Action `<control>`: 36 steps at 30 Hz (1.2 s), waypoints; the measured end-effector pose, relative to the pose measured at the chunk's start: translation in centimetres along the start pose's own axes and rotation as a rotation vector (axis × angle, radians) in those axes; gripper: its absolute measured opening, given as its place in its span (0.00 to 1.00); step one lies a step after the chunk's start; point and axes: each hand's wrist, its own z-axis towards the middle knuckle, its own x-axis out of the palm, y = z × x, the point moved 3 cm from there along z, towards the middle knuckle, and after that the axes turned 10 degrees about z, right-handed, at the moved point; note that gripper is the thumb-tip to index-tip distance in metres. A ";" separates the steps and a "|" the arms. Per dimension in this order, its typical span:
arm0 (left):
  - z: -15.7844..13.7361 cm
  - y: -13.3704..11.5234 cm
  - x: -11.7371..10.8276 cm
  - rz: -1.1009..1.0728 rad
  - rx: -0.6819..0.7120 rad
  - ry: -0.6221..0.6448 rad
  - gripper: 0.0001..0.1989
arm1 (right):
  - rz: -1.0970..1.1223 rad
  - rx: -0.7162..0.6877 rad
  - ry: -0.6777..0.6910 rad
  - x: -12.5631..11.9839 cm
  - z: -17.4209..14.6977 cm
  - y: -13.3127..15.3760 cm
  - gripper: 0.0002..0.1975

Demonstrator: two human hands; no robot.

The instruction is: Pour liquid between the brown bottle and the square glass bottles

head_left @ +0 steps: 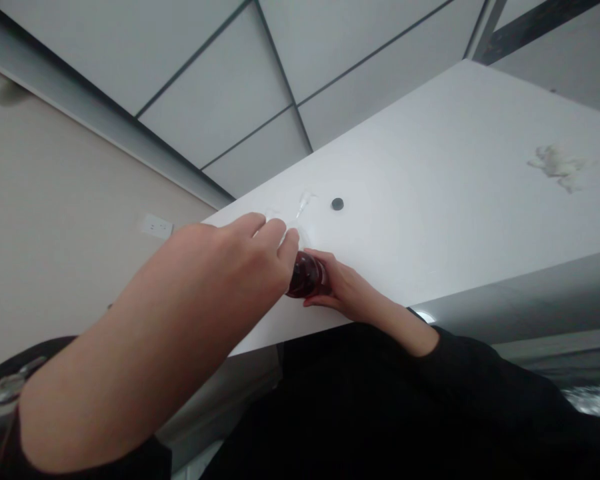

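Note:
In the middle of the head view my right hand [343, 283] is wrapped round a dark red, glossy bottle [306, 275], thumb on the near side and fingers on the far side. My left hand [260, 257] reaches across above it, fingers curled and pointing down. What they grip is hidden behind the hand. Some whitish, see-through material shows just past its fingertips. Beyond the fingers a small clear-and-white piece with a thin stem [305, 201] lies on the white tabletop [405, 213]. A dark round disc, like a cap [337, 204], sits to its right.
Far right on the tabletop lies a crumpled whitish thing [560, 167], blurred. Pale cabinet panels [220, 100] with dark lines stand behind the table. A wall socket [157, 227] is on the left wall. The table's front edge runs close to my body.

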 end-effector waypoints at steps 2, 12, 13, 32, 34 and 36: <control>0.3 -0.1 -0.2 0.005 -0.007 0.044 0.21 | 0.004 0.007 -0.006 0.0 0.0 0.0 0.45; -0.2 -0.4 0.0 -0.073 -0.056 -0.006 0.18 | -0.004 -0.005 0.013 -0.1 -0.2 -0.1 0.43; -0.2 -0.4 0.0 -0.077 -0.062 -0.009 0.18 | -0.003 -0.005 0.012 -0.1 -0.2 -0.1 0.43; -1.0 0.6 1.9 -0.192 -0.176 -0.030 0.14 | -0.021 -0.013 0.027 -0.1 -0.1 0.0 0.43; -1.8 0.9 3.0 -0.224 -0.178 -0.061 0.19 | -0.027 -0.016 0.026 -0.1 -0.2 -0.1 0.43; -2.5 1.0 4.2 -0.216 -0.180 -0.070 0.27 | -0.036 -0.019 0.022 0.0 -0.2 -0.2 0.43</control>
